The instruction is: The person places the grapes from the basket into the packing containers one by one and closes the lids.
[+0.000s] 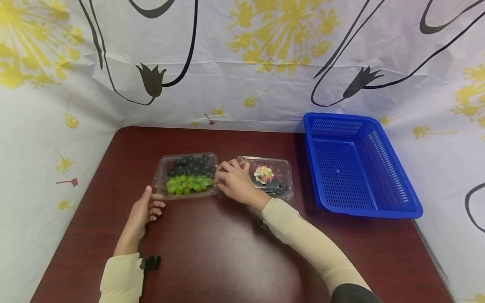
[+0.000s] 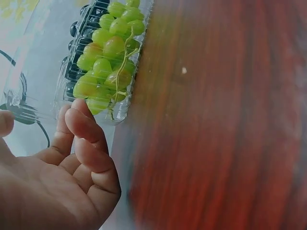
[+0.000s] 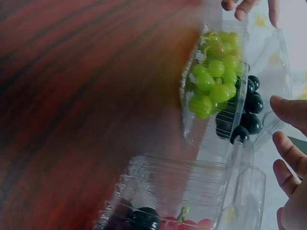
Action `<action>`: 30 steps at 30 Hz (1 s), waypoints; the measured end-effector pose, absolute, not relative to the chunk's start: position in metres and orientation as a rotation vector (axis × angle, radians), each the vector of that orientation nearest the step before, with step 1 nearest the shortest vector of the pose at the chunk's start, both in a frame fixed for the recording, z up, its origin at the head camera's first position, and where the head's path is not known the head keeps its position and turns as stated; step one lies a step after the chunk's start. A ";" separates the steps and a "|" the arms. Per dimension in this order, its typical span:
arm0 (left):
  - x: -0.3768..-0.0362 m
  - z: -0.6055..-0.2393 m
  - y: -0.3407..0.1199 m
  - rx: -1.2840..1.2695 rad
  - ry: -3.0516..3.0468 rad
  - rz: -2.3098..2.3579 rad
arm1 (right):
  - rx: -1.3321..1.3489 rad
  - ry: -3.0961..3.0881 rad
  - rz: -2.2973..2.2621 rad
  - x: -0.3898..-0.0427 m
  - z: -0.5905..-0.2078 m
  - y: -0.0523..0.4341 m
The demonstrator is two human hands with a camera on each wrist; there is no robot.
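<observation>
A clear plastic clamshell box (image 1: pixel 161 168) holds green grapes (image 1: pixel 187 184) in front and black grapes (image 1: pixel 191 165) behind. Its lid (image 3: pixel 278 62) stands partly raised in the right wrist view. Beside the box's left front corner is my left hand (image 1: pixel 142 210), its fingers loosely bent and holding nothing. My right hand (image 1: pixel 236 182) hovers around the box's right edge, fingers bent and spread; nothing shows between them. A second clear box (image 1: pixel 286 176), with a fruit sticker (image 1: pixel 263 174), lies to the right, with red and black fruit inside, partly hidden by my right hand.
A blue perforated plastic basket (image 1: pixel 363 212) stands at the right of the dark red-brown table (image 1: pixel 227 252). White sheeting (image 1: pixel 227 92) with yellow and black floral prints surrounds the table at the back and sides.
</observation>
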State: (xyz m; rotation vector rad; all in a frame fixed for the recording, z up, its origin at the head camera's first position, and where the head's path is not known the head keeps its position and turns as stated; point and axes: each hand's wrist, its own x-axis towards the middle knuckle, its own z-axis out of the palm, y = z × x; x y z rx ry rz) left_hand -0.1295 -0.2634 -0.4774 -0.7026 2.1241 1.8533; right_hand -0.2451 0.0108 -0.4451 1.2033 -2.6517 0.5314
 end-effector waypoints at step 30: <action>-0.132 -0.483 -0.259 -0.759 2.278 1.753 | 1.294 -2.488 0.265 -0.232 -0.468 0.017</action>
